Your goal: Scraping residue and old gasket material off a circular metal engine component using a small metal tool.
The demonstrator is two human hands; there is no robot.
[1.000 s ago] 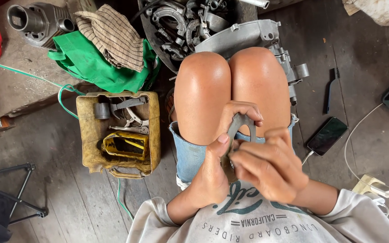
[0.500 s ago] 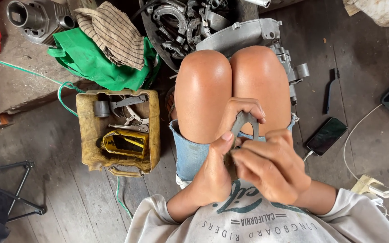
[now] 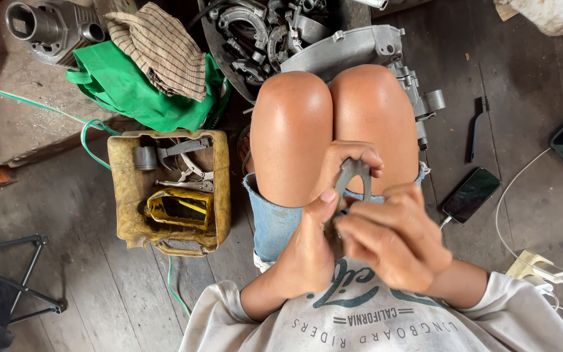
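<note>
Head view, work so far: I judge I am mid-way; the grey metal part point(image 3: 353, 177) is up in both my hands, over my lap, not set down anywhere.
Head view, what is left: the part is not yet fitted to anything that I can see; the engine case point(image 3: 353, 49) at 12 o'clock beyond my knees point(image 3: 330, 124) lies apart from it.
Left hand point(image 3: 311, 251): closed on the part's lower end, thumb pressed up against it.
Right hand point(image 3: 392, 238): curled shut around the part from 4 o'clock; fingers point(image 3: 353, 155) hooked over its top edge. Whether it also pinches a small tool I cannot tell.
Part's place: between both hands, touching each, just above my thighs, at 12 o'clock from my chest.
Nearby: yellow tub point(image 3: 125, 195) of tools at 9 o'clock, well apart; phone point(image 3: 470, 194) on the floor point(image 3: 86, 287) at 3 o'clock; green bag point(image 3: 131, 91) at 10 o'clock.
</note>
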